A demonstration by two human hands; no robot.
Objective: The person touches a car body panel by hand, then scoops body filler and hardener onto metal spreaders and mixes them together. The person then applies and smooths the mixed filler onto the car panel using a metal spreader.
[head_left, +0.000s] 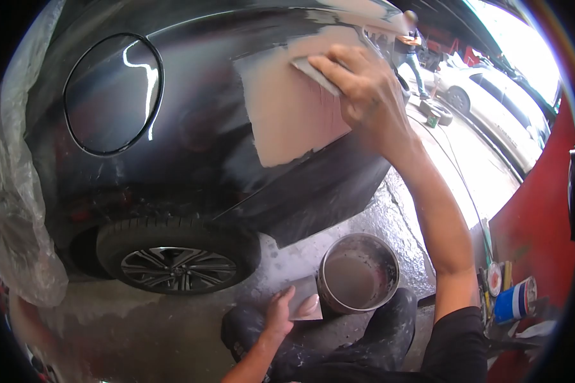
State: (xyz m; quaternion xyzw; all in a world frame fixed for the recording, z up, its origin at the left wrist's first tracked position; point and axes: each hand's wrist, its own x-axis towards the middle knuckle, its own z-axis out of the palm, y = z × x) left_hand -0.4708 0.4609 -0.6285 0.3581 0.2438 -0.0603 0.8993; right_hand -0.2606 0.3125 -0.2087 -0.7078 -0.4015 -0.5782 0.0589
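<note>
A pinkish filler patch [287,115] covers part of the dark car's rear body panel [198,127]. Pressed to its upper part is a thin grey spreader [316,75], gripped by my right hand [364,89] with fingers bent over its edge. Low in the view, my left hand [279,314] holds a flat grey plate [300,290] that carries a lump of pink paste [308,305]. Right beside the plate stands a round bucket [393,271] with murky grey liquid.
The car's wheel [179,265] is at lower left, with plastic sheeting [19,166] along the left edge. A blue can [514,303] and tools lie at lower right, near a hose [460,163]. Another person [412,51] stands near a white car [485,96].
</note>
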